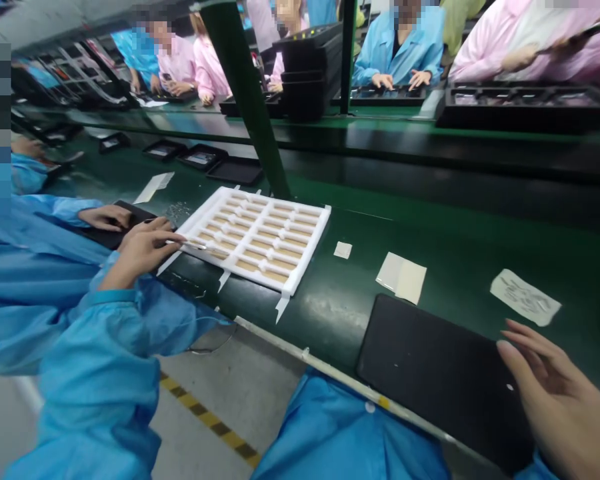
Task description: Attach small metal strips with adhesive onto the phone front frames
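Note:
My left hand reaches out to the left, with its thumb and fingers pinched at the near left corner of a white foam tray. A thin, pale, shiny strip pokes out from the fingertips over the tray's edge; its exact kind is too small to make out. Rows of slots with tan bottoms fill the tray. My right hand has its fingers stretched out and thumb apart, at the right end of a flat black panel near the bench edge. Nothing shows in its grasp.
Close on the left, a co-worker's hand rests on a dark panel. A small white square, a pale sheet and a handwritten paper lie on the green bench. A slanted green post stands behind the tray.

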Action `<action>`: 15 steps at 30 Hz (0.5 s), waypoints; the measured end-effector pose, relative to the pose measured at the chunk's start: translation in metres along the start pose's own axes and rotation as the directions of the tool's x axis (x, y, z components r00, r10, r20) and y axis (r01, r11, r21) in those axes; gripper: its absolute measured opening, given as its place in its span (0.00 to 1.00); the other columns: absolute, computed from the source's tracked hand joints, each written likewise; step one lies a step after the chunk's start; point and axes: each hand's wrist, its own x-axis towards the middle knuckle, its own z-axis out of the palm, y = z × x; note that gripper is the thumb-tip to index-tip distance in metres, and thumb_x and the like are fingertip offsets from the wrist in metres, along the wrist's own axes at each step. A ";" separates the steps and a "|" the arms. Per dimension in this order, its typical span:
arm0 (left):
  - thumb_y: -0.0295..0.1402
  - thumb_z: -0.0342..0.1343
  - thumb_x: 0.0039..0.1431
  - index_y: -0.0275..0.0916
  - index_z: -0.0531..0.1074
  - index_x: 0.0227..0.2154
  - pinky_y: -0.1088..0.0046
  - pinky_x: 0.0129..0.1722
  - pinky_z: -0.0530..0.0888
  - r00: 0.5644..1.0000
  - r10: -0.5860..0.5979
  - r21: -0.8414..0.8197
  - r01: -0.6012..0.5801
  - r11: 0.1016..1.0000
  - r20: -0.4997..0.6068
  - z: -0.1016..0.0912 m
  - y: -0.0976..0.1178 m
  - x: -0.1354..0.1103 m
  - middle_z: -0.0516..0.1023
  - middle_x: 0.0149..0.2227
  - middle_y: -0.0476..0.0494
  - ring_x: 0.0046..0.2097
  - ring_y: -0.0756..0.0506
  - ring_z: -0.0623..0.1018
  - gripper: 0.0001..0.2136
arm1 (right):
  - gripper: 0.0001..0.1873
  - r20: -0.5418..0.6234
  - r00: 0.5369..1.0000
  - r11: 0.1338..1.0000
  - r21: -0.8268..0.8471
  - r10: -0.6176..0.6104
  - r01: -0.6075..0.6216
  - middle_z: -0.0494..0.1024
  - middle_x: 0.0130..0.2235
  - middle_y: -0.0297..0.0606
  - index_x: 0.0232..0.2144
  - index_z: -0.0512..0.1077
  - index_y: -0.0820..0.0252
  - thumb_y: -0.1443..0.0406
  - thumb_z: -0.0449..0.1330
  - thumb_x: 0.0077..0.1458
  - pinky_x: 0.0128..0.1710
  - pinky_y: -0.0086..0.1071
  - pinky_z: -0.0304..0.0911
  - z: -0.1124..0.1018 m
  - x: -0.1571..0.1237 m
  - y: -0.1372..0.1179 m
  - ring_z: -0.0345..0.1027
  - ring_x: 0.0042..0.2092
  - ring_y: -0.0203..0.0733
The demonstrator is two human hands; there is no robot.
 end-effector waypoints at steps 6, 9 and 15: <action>0.73 0.45 0.43 0.42 0.80 0.37 0.56 0.60 0.65 1.000 -0.012 0.093 0.012 0.996 0.003 -0.003 -0.025 0.004 0.75 0.54 0.48 0.52 0.43 0.74 0.39 | 0.15 -0.072 0.995 0.997 0.034 -0.069 0.071 0.76 0.53 0.38 0.35 0.76 0.51 0.51 0.66 0.48 0.63 0.56 0.58 -0.006 0.011 0.022 0.66 0.59 0.57; 0.72 0.41 0.49 0.43 0.80 0.38 0.62 0.57 0.69 0.999 0.038 0.163 -0.040 0.986 0.014 -0.001 -0.023 0.007 0.76 0.51 0.49 0.50 0.46 0.75 0.39 | 0.16 -0.056 0.998 0.999 0.014 -0.034 0.035 0.75 0.54 0.38 0.37 0.76 0.51 0.50 0.66 0.48 0.63 0.58 0.57 -0.006 0.010 0.026 0.66 0.59 0.58; 0.73 0.41 0.45 0.41 0.81 0.33 0.72 0.41 0.74 0.999 0.032 0.190 -0.025 0.982 -0.031 0.000 -0.015 0.020 0.81 0.40 0.48 0.39 0.47 0.77 0.41 | 0.20 -0.019 0.999 0.999 -0.007 0.033 -0.033 0.77 0.52 0.40 0.36 0.77 0.53 0.47 0.66 0.45 0.62 0.60 0.58 -0.005 0.010 0.027 0.66 0.58 0.61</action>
